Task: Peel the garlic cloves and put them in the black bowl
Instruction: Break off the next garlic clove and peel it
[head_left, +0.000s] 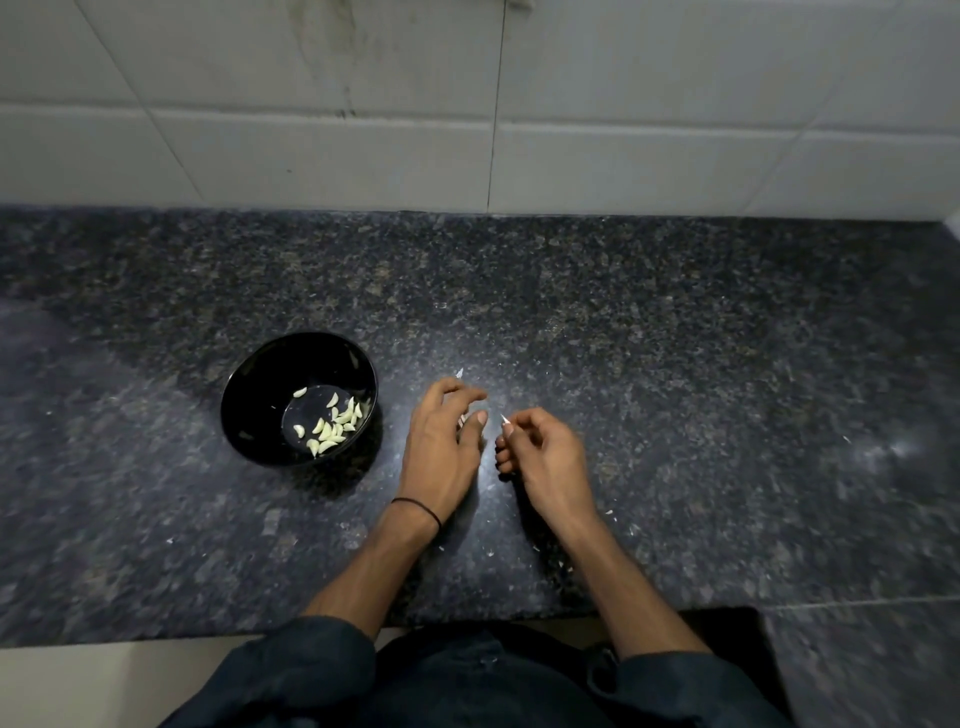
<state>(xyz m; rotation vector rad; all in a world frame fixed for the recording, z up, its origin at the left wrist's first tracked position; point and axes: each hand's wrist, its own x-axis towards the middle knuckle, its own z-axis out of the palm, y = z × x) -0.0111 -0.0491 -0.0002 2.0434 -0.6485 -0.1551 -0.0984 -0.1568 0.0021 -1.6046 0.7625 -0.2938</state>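
— While your hands hang over the counter (675, 364), what has each got?

— Right hand (540, 452): fingers curled in, thumb and forefinger pinching a white sliver (504, 419), point up. Clove tip or skin, I cannot tell. Left hand (441, 441): back to the camera, fingers bent, thumb stretched towards the right hand. A pale bit (461, 420) shows between thumb and forefinger. Whether I grip it, I cannot tell.

— Do the hands touch?

— No. Close, with a narrow gap between them. Both are low over the counter.

— And the cloves?

— Peeled cloves (332, 428) lie in the bowl (249, 395), most heaped at the bottom towards its right side, two lying apart to the left. The bowl stands upright on the counter, just left of my left hand, not touching it.

— Any litter?

— One white scrap (459, 372) lies on the counter just beyond my left fingertips. Small flecks (609, 513) are scattered beside my right wrist, and more lie between the forearms.

— Anything else?

— A thin black band (418, 506) sits on my left wrist. Dark sleeves (311, 670) end on the forearms, near the counter's front edge. A tiled wall (363, 130) runs behind the counter.
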